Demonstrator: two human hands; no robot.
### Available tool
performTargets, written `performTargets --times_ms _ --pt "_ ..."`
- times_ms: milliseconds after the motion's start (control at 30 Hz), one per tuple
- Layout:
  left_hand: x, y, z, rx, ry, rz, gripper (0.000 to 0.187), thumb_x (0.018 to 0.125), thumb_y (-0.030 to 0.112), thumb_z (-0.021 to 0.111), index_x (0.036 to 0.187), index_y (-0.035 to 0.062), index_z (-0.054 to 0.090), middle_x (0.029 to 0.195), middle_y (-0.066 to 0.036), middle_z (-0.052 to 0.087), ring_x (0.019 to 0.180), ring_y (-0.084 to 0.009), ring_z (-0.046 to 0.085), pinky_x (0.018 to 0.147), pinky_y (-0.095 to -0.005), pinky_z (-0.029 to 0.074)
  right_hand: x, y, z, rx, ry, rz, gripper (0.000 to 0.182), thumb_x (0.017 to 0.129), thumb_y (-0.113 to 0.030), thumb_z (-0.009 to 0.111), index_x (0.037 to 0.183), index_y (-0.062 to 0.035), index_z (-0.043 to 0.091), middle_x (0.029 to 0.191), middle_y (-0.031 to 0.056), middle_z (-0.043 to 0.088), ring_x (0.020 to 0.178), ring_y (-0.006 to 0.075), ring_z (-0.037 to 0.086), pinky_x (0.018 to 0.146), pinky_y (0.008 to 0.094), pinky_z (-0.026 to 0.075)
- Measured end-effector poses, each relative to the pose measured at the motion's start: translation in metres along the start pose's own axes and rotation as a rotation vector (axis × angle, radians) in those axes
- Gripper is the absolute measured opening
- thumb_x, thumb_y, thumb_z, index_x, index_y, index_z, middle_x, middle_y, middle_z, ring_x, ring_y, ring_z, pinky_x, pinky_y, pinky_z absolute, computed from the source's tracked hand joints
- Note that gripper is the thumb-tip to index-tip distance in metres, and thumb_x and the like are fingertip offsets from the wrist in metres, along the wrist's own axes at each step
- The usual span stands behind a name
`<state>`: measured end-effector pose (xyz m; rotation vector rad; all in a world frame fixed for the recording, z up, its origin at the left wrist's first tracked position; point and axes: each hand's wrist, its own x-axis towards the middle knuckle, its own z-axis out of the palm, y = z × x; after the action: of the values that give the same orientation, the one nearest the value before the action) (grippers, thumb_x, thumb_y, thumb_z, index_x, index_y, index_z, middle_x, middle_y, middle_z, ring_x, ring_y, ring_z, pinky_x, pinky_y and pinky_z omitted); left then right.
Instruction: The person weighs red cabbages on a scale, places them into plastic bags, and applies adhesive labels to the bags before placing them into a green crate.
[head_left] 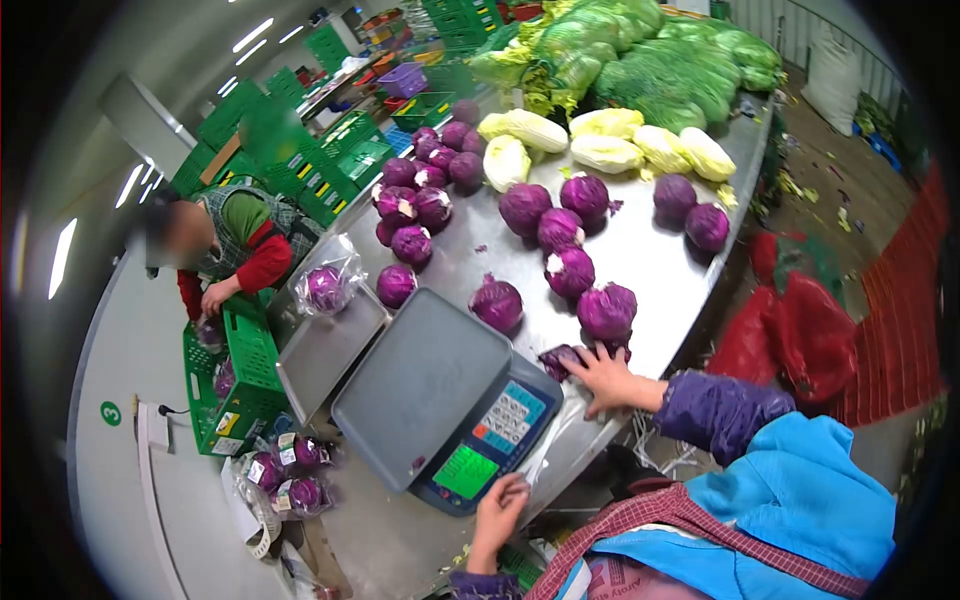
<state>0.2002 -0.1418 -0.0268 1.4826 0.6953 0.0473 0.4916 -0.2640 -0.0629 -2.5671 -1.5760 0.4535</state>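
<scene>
My right hand [607, 380] lies flat on the steel table [655, 265], fingers spread. Its fingertips touch a loose piece of red cabbage [558, 360], just below a whole red cabbage [607, 310]. My left hand [497, 510] is at the near corner of the grey weighing scale [420, 385], beside its keypad and green display [466, 470]. Its fingers curl down over the scale's edge, so I cannot see whether they hold anything. The scale's platter is bare.
Several red cabbages [430, 205] and pale Chinese cabbages [605, 150] lie across the table, with green cabbages [650, 70] piled at its far end. A wrapped red cabbage [325, 288] sits on a second tray. Another person [235, 245] bends over green crates [240, 375]. Red sacks [800, 335] lie on the floor.
</scene>
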Motion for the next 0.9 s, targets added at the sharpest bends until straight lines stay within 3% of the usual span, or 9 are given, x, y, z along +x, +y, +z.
performTargets --times_ms 133,200,367,533,600,633,667,733,900 --pt "0.005 0.000 0.027 -0.103 0.184 -0.080 0.032 0.084 0.001 0.054 0.115 -0.0023 0.049 0.100 -0.010 0.059 0.090 -0.0134 0.058 0.080 -0.0245 0.046 -0.009 0.011 0.001 0.024 0.122 -0.182 0.061 0.061 -0.035 0.074 0.116 -0.0224 0.050 0.118 0.0138 0.044 0.109 0.0416 0.040 0.071 0.0597 0.039" --pt "0.008 -0.002 0.037 -0.165 0.245 -0.083 0.030 0.085 0.002 0.053 0.114 -0.0025 0.050 0.100 -0.010 0.059 0.089 -0.0144 0.059 0.079 -0.0247 0.046 -0.010 0.026 0.017 0.089 0.194 -0.283 0.037 0.064 -0.018 0.067 0.099 -0.0164 0.055 0.098 0.0109 0.049 0.090 0.0319 0.053 0.066 0.0457 0.045" --pt "0.018 -0.003 0.054 -0.161 0.337 -0.123 0.029 0.086 0.006 0.054 0.113 -0.0021 0.051 0.098 -0.010 0.060 0.088 -0.0132 0.059 0.077 -0.0235 0.046 -0.006 0.055 0.021 0.367 0.054 -0.372 0.030 0.060 -0.014 0.069 0.088 -0.0079 0.058 0.082 0.0133 0.053 0.071 0.0331 0.056 0.062 0.0420 0.045" --pt "0.020 -0.007 0.065 -0.111 0.336 -0.141 0.028 0.085 0.007 0.054 0.112 -0.0019 0.051 0.098 -0.009 0.060 0.089 -0.0138 0.059 0.078 -0.0238 0.046 -0.006 0.070 0.019 0.512 0.118 -0.363 0.030 0.057 -0.015 0.072 0.082 -0.0037 0.061 0.075 0.0139 0.056 0.071 0.0331 0.057 0.062 0.0396 0.045" --pt "0.017 -0.007 0.067 -0.098 0.340 -0.110 0.028 0.086 0.007 0.054 0.112 -0.0023 0.051 0.098 -0.010 0.061 0.090 -0.0142 0.059 0.079 -0.0241 0.046 -0.008 0.079 0.016 0.824 0.033 -0.228 0.028 0.058 -0.014 0.071 0.083 -0.0033 0.063 0.076 0.0151 0.060 0.070 0.0277 0.060 0.065 0.0331 0.047" --pt "0.016 -0.008 0.066 -0.102 0.337 -0.153 0.027 0.086 0.007 0.053 0.111 -0.0026 0.051 0.098 -0.010 0.060 0.091 -0.0145 0.059 0.080 -0.0245 0.046 -0.015 0.080 -0.004 0.927 -0.072 -0.118 0.026 0.061 -0.014 0.071 0.083 -0.0015 0.064 0.076 0.0118 0.064 0.069 0.0186 0.059 0.067 0.0278 0.046" --pt "0.016 -0.010 0.064 -0.101 0.343 -0.149 0.027 0.086 0.007 0.053 0.111 -0.0026 0.051 0.098 -0.010 0.060 0.091 -0.0145 0.059 0.080 -0.0245 0.046 -0.022 0.084 -0.015 0.927 -0.070 -0.125 0.026 0.061 -0.014 0.071 0.083 -0.0015 0.064 0.076 0.0118 0.064 0.069 0.0186 0.059 0.067 0.0278 0.046" --pt "0.016 -0.015 0.060 -0.174 0.321 -0.188 0.029 0.086 0.004 0.051 0.114 -0.0046 0.049 0.102 -0.012 0.060 0.091 -0.0157 0.059 0.082 -0.0264 0.047 -0.038 0.101 -0.031 1.082 -0.319 -0.141 0.029 0.066 -0.018 0.069 0.090 -0.0014 0.063 0.077 0.0072 0.062 0.071 0.0141 0.056 0.067 0.0294 0.046" --pt "0.019 -0.018 0.052 -0.227 0.284 -0.185 0.028 0.087 0.009 0.053 0.113 -0.0027 0.050 0.100 -0.011 0.061 0.088 -0.0142 0.059 0.079 -0.0244 0.046 -0.112 0.173 -0.032 1.021 -0.609 0.117 0.031 0.068 -0.018 0.072 0.092 -0.0005 0.063 0.083 0.0046 0.063 0.078 0.0109 0.054 0.069 0.0265 0.046"
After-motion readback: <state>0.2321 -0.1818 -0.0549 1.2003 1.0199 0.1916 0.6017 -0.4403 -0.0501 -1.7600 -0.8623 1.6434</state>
